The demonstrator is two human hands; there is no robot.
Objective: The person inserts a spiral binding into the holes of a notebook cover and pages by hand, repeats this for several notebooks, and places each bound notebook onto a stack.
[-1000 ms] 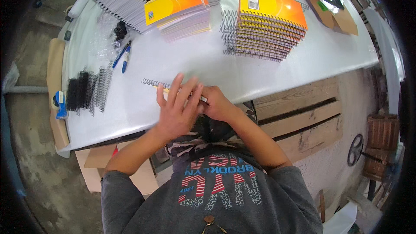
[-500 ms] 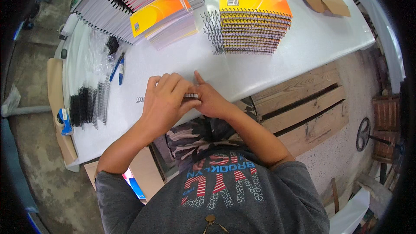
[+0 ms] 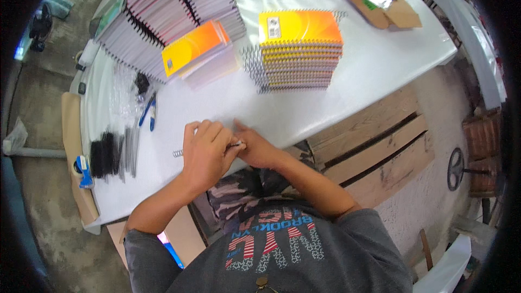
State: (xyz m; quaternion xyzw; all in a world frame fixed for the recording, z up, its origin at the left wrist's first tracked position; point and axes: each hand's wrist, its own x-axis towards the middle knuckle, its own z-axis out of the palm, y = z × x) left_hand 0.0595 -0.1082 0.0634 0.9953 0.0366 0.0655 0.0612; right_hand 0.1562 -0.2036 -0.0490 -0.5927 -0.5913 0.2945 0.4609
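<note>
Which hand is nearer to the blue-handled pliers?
Left. The left hand is to the right of the pliers and closer to the person's body; the right hand is farther right, beyond the left.

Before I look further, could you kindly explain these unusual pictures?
There is no machine: one person works with two bare hands. Every picture comes from a wide fisheye camera on the head, looking down, so edges bend. The bare left hand and bare right hand hold a narrow pale piece, mostly hidden; a thin dark spiral coil sticks out to their left. The white table bears stacked yellow and orange spiral notebooks, loose black spirals and a blue hand tool.
</note>
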